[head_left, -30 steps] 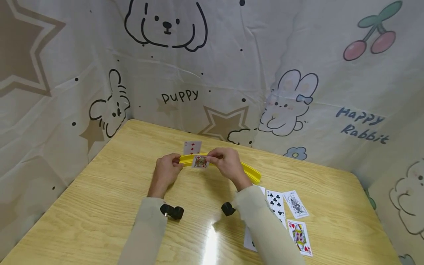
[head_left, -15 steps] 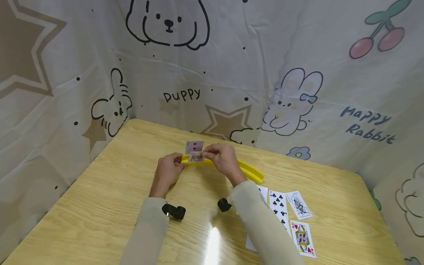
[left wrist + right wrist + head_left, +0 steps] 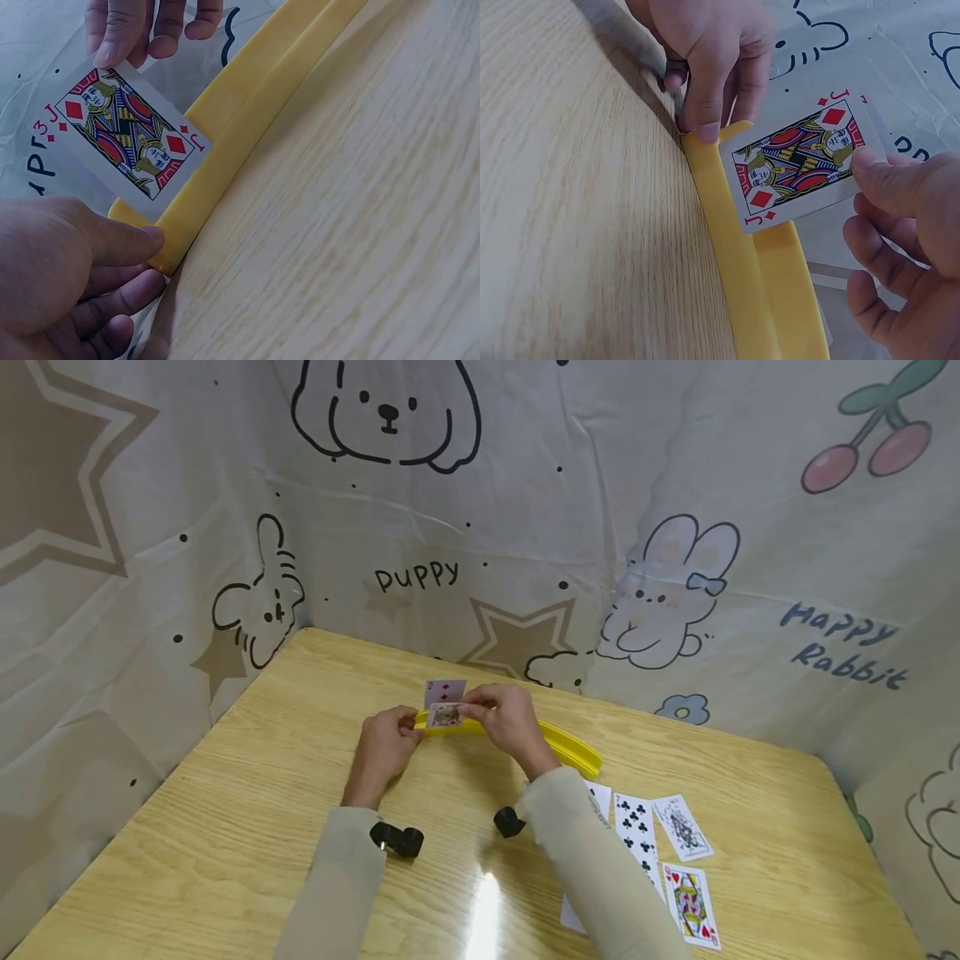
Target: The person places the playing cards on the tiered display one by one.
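Observation:
My left hand (image 3: 385, 745) pinches the left end of a curved yellow card holder (image 3: 572, 750) between thumb and fingers. With the thumb and fingertips of my right hand (image 3: 512, 720), I hold a jack of diamonds (image 3: 799, 161) by its upper edge. The jack stands tilted, its lower edge at the holder's groove near the left end. Behind it a three of diamonds (image 3: 446, 690) stands in the holder, mostly covered by the jack in both wrist views. How deep the jack sits in the groove I cannot tell.
Several cards lie face up at the right, partly under my right sleeve: a seven of clubs (image 3: 636, 827), a joker-like card (image 3: 682, 827) and a queen of hearts (image 3: 692, 906). The wooden table (image 3: 247, 827) meets a printed cloth (image 3: 525, 527) at the back.
My right hand has raised the jack from the front of the holder and moved it back against the three of diamonds. The left hand keeps its hold on the holder's end.

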A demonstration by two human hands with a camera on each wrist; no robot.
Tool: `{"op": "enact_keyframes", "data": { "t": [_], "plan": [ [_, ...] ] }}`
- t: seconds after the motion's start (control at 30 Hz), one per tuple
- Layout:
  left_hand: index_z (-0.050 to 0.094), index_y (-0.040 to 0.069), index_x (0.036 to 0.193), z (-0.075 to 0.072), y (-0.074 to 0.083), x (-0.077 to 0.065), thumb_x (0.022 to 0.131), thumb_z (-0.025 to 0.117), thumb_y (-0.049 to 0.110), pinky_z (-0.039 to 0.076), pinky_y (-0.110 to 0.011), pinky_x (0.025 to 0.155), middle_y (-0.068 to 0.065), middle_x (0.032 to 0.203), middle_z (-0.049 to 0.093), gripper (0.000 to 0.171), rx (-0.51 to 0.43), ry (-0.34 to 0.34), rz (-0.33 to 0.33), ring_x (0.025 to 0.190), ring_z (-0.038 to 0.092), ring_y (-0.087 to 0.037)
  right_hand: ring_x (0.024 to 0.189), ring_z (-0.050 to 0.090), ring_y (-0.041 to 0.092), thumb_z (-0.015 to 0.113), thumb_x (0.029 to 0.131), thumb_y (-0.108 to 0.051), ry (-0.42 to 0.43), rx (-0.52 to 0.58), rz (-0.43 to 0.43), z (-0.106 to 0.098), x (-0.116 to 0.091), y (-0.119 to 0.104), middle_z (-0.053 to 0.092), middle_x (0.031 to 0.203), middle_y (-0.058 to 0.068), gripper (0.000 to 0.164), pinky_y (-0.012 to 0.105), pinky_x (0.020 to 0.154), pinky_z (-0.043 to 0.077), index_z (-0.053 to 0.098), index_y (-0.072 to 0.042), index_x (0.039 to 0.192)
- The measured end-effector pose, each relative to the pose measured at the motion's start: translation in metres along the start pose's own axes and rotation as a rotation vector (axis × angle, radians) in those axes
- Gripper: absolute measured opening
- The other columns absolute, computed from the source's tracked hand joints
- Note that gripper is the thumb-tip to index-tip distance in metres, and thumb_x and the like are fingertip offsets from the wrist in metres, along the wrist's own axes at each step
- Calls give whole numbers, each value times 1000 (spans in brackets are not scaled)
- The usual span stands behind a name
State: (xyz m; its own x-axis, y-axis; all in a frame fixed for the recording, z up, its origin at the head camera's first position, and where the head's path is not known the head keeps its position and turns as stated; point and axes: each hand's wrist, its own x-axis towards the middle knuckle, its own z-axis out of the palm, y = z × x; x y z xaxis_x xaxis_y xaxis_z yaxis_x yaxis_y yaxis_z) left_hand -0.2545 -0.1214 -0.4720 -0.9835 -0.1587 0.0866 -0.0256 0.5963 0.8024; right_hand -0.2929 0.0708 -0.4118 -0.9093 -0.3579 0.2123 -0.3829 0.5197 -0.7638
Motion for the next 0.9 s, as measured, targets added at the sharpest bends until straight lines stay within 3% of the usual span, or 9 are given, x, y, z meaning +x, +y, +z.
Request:
{"op": "enact_keyframes", "data": {
  "t": [0.33,0.9],
  "plan": [
    [68,-1,122,0,0,3,91,74,7,56,-35,77,-13,103,70,33,13,5,-4,89,66,-21,80,64,16,74,91,-15,-6,-4,-49,-1,1,1,74,91,1,9,30,65,52,79,-7,91],
    [69,0,120,0,0,0,91,74,8,56,-36,77,-13,102,71,31,12,3,5,89,66,-21,80,62,18,73,93,-14,-15,-11,16,9,5,1,73,94,4,11,29,66,53,78,-5,92]
  ]
}}
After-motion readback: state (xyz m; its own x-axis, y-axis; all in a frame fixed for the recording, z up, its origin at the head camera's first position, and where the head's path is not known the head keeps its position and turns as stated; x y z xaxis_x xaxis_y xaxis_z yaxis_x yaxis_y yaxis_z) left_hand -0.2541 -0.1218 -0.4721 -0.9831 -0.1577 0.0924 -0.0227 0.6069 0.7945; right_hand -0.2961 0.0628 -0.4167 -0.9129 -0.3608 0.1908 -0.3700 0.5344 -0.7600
